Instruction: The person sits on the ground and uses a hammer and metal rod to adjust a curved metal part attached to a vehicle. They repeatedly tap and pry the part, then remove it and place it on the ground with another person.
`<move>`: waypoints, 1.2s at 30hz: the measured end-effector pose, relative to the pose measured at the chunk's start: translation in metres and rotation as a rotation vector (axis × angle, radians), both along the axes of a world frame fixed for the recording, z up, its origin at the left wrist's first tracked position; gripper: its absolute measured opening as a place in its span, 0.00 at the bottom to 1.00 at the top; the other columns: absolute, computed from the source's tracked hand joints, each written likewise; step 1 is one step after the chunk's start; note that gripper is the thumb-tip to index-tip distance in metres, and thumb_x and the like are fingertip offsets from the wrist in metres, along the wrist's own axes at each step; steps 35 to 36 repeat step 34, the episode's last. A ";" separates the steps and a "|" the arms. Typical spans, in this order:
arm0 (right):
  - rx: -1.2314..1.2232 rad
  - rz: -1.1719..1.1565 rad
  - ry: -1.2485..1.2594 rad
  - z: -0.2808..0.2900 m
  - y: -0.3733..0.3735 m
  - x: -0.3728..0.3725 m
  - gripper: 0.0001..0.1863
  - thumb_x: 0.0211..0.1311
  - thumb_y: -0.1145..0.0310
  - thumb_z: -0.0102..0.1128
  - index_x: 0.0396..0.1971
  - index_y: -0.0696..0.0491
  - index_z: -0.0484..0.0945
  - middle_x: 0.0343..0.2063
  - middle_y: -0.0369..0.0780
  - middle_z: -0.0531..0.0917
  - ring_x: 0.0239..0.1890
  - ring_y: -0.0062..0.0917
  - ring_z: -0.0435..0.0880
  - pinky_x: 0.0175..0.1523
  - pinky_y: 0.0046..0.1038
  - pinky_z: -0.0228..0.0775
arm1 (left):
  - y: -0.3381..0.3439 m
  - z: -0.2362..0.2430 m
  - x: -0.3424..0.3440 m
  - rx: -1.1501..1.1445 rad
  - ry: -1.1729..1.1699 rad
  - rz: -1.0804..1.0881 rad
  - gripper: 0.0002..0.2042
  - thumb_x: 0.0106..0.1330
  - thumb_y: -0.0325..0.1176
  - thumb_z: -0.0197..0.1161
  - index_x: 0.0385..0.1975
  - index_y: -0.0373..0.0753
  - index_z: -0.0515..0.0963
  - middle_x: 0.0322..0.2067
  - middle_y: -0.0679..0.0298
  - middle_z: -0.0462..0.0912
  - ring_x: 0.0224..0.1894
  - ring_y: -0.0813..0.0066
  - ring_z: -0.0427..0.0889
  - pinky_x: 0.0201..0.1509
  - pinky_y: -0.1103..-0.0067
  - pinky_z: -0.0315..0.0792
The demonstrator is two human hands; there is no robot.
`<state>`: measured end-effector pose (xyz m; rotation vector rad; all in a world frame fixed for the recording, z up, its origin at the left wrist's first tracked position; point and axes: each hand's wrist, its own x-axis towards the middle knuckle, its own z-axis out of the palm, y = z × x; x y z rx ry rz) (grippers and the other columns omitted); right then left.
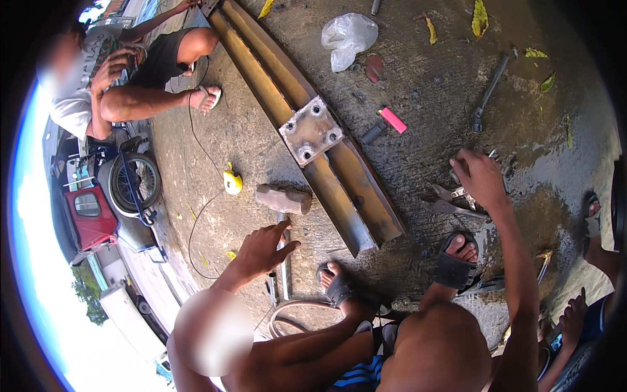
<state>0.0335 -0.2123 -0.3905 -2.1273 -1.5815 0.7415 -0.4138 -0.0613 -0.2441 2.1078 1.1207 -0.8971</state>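
My left hand (262, 251) is open, thumb and forefinger apart, over the metal handle (286, 277) of a sledgehammer lying on the ground. The hammer's blocky head (283, 198) lies just beyond my fingertips. To the right, my right hand (483, 179) reaches down with bent fingers over a small group of metal hand tools. Silvery metal shows at its fingertips, but the piece they close on is partly hidden. Plier-like tools (457, 208) lie beside that hand. Between my hands, a long steel channel beam (362, 189) stretches away, a four-holed square plate (311, 130) across it.
Left of the hammer sits a yellow tape measure (232, 179) near a thin cable. Beyond the beam lie a pink object (393, 120), a plastic bag (349, 39) and a metal rod (490, 95). Another person (124, 78) crouches at the far left; a parked motorcycle (134, 183) stands behind.
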 end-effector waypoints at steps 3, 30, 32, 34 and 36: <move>0.137 -0.113 0.032 -0.027 -0.001 -0.003 0.11 0.71 0.63 0.65 0.31 0.54 0.78 0.24 0.43 0.82 0.28 0.43 0.84 0.34 0.44 0.73 | -0.001 -0.014 0.009 -0.043 0.021 -0.011 0.29 0.74 0.53 0.62 0.61 0.33 0.74 0.41 0.42 0.88 0.41 0.41 0.88 0.48 0.56 0.81; 0.028 0.304 0.365 -0.066 0.047 -0.127 0.23 0.70 0.44 0.63 0.31 0.51 0.79 0.15 0.41 0.81 0.21 0.39 0.86 0.30 0.41 0.76 | -0.022 -0.141 0.028 -0.209 0.011 0.548 0.12 0.75 0.37 0.64 0.42 0.34 0.87 0.31 0.56 0.92 0.33 0.70 0.92 0.39 0.75 0.83; 0.034 0.326 0.343 -0.072 0.049 -0.128 0.22 0.70 0.44 0.62 0.32 0.50 0.79 0.16 0.42 0.82 0.22 0.40 0.87 0.31 0.42 0.76 | -0.022 -0.141 0.029 -0.198 0.004 0.550 0.11 0.75 0.36 0.64 0.42 0.34 0.87 0.31 0.56 0.92 0.34 0.70 0.92 0.40 0.75 0.83; 0.045 0.339 0.327 -0.077 0.049 -0.128 0.23 0.70 0.42 0.62 0.32 0.49 0.79 0.18 0.42 0.83 0.25 0.39 0.88 0.33 0.42 0.77 | -0.023 -0.141 0.030 -0.201 0.007 0.559 0.11 0.75 0.36 0.64 0.42 0.34 0.87 0.31 0.56 0.92 0.34 0.70 0.92 0.40 0.75 0.83; 0.045 0.339 0.327 -0.077 0.049 -0.128 0.23 0.70 0.42 0.62 0.32 0.49 0.79 0.18 0.42 0.83 0.25 0.39 0.88 0.33 0.42 0.77 | -0.023 -0.141 0.030 -0.201 0.007 0.559 0.11 0.75 0.36 0.64 0.42 0.34 0.87 0.31 0.56 0.92 0.34 0.70 0.92 0.40 0.75 0.83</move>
